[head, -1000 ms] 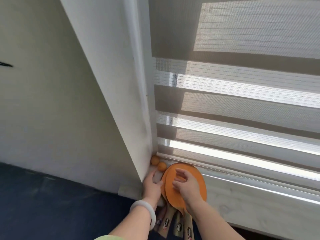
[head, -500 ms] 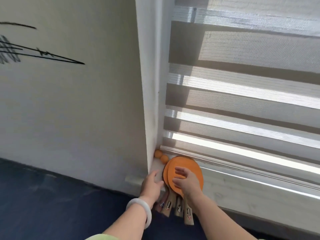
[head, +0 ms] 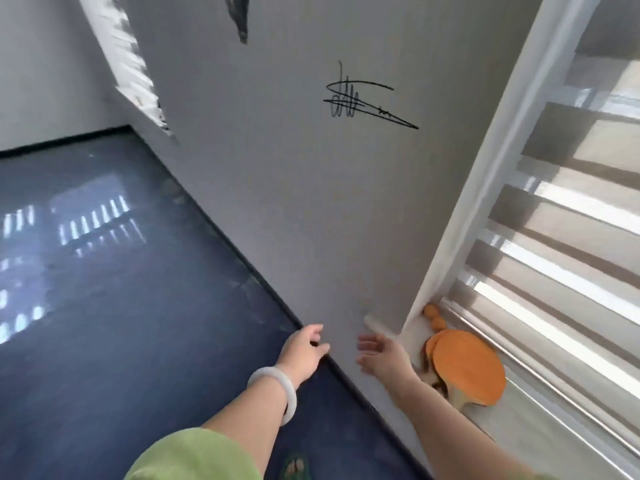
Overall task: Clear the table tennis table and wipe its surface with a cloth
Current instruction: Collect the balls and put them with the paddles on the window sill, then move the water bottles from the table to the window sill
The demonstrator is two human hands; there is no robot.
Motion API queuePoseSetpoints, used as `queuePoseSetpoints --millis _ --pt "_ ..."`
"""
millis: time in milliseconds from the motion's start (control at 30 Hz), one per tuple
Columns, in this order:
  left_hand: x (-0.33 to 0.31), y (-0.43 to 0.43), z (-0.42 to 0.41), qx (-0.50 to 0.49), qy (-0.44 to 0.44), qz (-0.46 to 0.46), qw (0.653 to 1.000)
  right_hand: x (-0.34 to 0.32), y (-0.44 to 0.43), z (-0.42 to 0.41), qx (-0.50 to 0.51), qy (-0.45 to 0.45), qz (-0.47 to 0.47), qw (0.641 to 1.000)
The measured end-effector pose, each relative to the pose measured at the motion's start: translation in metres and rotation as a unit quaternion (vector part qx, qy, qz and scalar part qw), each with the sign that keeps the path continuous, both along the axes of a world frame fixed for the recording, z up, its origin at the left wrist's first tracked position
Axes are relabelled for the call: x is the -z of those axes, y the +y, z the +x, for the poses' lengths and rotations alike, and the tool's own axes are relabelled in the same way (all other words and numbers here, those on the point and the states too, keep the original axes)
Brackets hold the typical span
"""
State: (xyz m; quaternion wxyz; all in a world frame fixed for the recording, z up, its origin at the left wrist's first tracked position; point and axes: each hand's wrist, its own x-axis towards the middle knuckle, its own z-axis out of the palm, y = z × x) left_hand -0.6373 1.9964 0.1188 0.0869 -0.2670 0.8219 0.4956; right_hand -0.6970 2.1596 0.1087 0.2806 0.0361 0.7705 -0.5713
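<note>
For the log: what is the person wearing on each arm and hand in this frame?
The left hand is bare, with a smooth, pale white bangle around the wrist. Further up that arm is a light green sleeve. The right hand is bare too, with no ring, watch or glove visible, and its forearm is uncovered down to the frame's edge.

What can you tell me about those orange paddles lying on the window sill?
The orange-faced table tennis paddles lie flat in an overlapping stack on the pale window sill, blades toward the corner, pale wooden handles pointing toward the person. The rubber faces look smooth and matte. How many there are is unclear. Two small orange balls sit just beyond them in the corner. Neither hand touches them; the right forearm partly hides the handles.
</note>
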Motion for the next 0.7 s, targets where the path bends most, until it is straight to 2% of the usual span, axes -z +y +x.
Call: queuePoseSetpoints --millis 233,433,700 --pt "-0.051 -0.120 0.142 -0.179 0.023 -0.031 0.983 -0.042 -0.147 0.080 -0.227 0.039 0.012 0.973" --pt "-0.083 -0.238 0.280 -0.328 0.032 -0.065 0.942 -0.078 -0.304 0.179 -0.387 0.085 0.005 0.918" --pt "-0.104 -0.375 0.479 -0.473 0.013 -0.096 0.875 -0.095 -0.521 0.338 -0.532 0.118 0.012 0.839"
